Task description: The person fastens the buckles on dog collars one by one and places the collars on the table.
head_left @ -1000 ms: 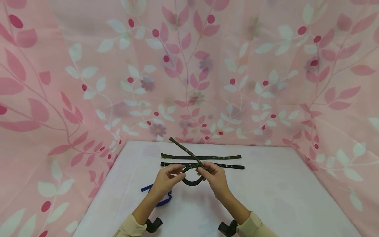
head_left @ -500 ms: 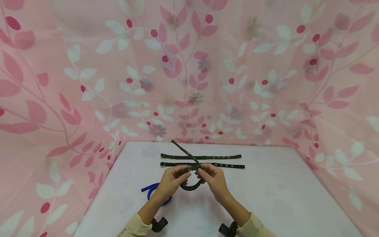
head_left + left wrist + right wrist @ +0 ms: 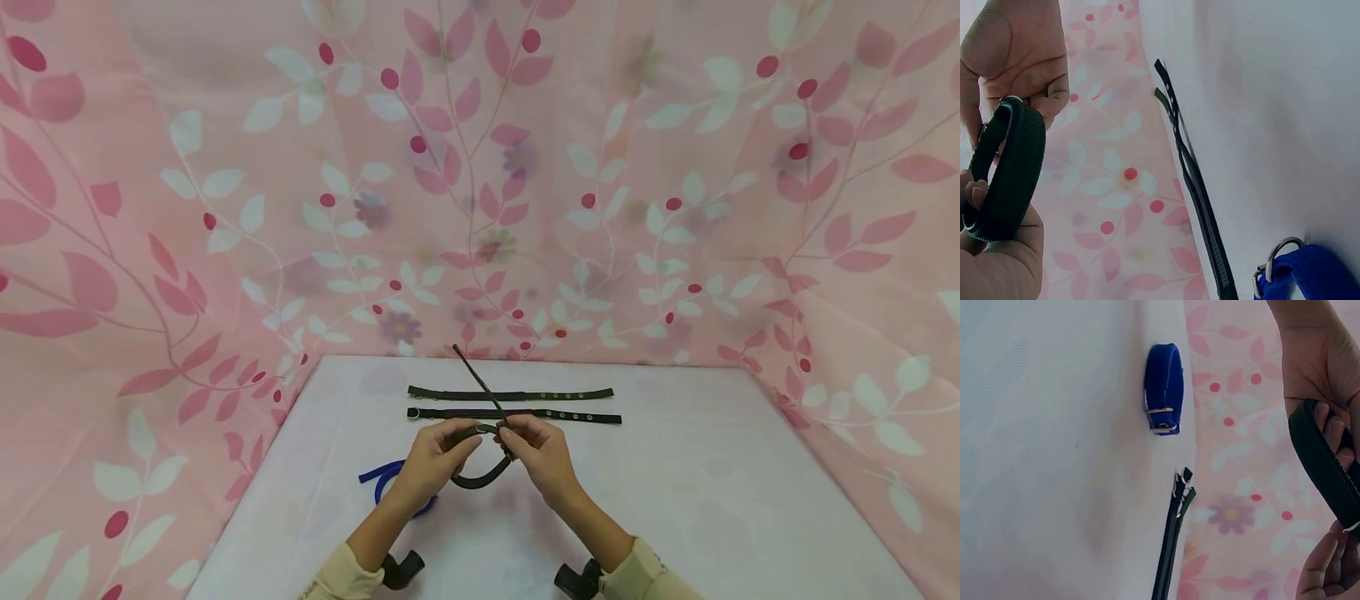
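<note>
though ring-shaped, woven green strap [image 3: 1024, 159]

The held strap [image 3: 477, 378] now slants more steeply, tip [image 3: 456, 348] further right.

In the head view, the table [image 3: 712, 483] filled the lower middle of the frame, with the backdrop [image 3: 480, 208] behind it and along both sides. Near centre, the back strap [image 3: 517, 397] lay across the table just behind the front strap [image 3: 536, 412]. Before both, the held strap [image 3: 482, 482] looped between the left hand [image 3: 431, 457] and the right hand [image 3: 545, 457], its free end slanting up-left across them. The coiled strap [image 3: 1159, 381] lay left of that loop, partly behind the left forearm [image 3: 386, 518].
</note>
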Motion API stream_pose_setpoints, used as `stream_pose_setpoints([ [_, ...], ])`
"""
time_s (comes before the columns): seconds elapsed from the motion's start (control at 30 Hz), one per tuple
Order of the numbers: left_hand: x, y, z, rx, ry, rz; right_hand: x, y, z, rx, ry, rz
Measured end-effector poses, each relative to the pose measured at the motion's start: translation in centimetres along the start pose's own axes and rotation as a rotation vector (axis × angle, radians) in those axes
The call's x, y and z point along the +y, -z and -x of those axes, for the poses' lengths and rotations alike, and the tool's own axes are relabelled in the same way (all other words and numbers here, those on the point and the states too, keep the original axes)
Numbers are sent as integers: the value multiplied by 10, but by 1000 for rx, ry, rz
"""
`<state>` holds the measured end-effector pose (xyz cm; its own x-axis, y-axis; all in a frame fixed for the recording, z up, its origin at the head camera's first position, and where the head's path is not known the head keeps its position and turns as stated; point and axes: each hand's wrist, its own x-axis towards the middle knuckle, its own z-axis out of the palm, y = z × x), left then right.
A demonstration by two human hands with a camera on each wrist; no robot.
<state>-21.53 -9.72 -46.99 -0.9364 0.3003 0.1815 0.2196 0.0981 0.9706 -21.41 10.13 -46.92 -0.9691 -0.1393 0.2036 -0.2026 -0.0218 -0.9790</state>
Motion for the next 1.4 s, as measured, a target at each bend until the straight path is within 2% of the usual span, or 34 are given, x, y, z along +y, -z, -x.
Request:
stream_pose_setpoints([
  [0.27,2,-2,1,31,37,-13,-1,-2,0,8,-5,19],
  [0.47,-1,-2,4,56,-2,-25,2,-3,2,-6,-9,28],
  [0.6,-2,-3,5,35,-29,-15,1,-3,0,-3,27,48],
  [0.77,-2,-4,7,10,-9,-37,0,1,-2,-22,77,114],
  [0.9,-2,-5,8,-12,6,-44,-1,6,-4,-42,148,128],
  [1.07,-4,-4,9,-36,5,-45,-3,8,-5,7,170,66],
  [1.23,-4,1,10,21,8,3,-3,10,-8,77,138,-51],
  [1.3,-4,2,10,36,4,12,-3,10,-9,85,138,-58],
  [1.4,-5,3,10,37,2,7,-3,9,-9,74,154,-13],
])
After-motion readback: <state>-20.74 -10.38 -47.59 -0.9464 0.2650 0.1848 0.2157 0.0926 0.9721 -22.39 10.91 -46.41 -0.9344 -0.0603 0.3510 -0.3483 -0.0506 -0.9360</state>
